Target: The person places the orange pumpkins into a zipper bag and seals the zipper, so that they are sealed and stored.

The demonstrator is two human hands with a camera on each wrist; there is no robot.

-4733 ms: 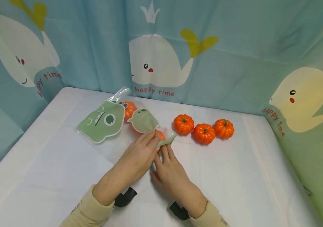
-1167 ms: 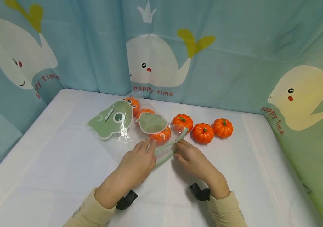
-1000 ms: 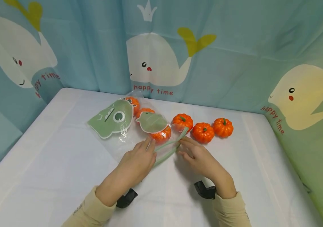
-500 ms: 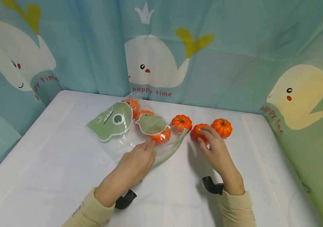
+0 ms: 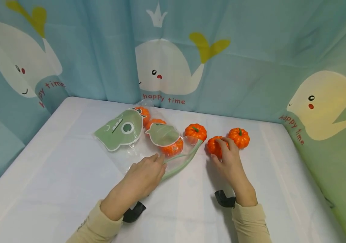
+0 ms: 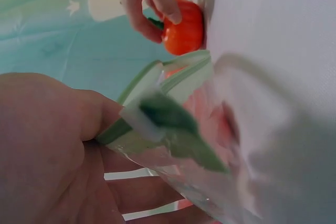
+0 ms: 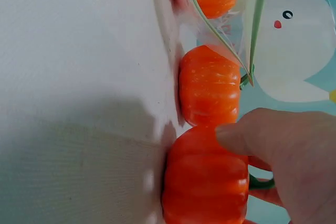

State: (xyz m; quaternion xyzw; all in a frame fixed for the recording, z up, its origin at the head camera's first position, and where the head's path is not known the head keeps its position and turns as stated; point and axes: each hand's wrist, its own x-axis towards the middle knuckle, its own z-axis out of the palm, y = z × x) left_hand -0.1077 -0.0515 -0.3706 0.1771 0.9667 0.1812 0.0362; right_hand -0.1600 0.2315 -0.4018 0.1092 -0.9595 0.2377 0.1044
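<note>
A clear zip bag (image 5: 119, 132) with green monster prints lies on the table, three small orange toy pumpkins inside it. My left hand (image 5: 145, 174) pinches the bag's green-edged mouth (image 6: 191, 74) between thumb and fingers; the left wrist view shows that mouth parted. To the right, my right hand (image 5: 232, 165) grips a toy pumpkin (image 7: 205, 179) on the table, thumb on its near side and fingers round the far side, partly hidden. Another toy pumpkin (image 5: 195, 131) sits beside the bag's mouth, and one more (image 5: 239, 137) stands just behind the right hand.
A white cloth covers the table (image 5: 54, 175). Behind it hangs a blue-green curtain (image 5: 106, 50) printed with whales, which also runs along both sides. Black camera mounts (image 5: 134, 212) sit at both wrists.
My right hand has left the bag's mouth and moved right to grip the middle loose pumpkin, shifting it slightly nearer. Earlier, both hands were at a pumpkin in the bag's mouth. The left hand stays there.
</note>
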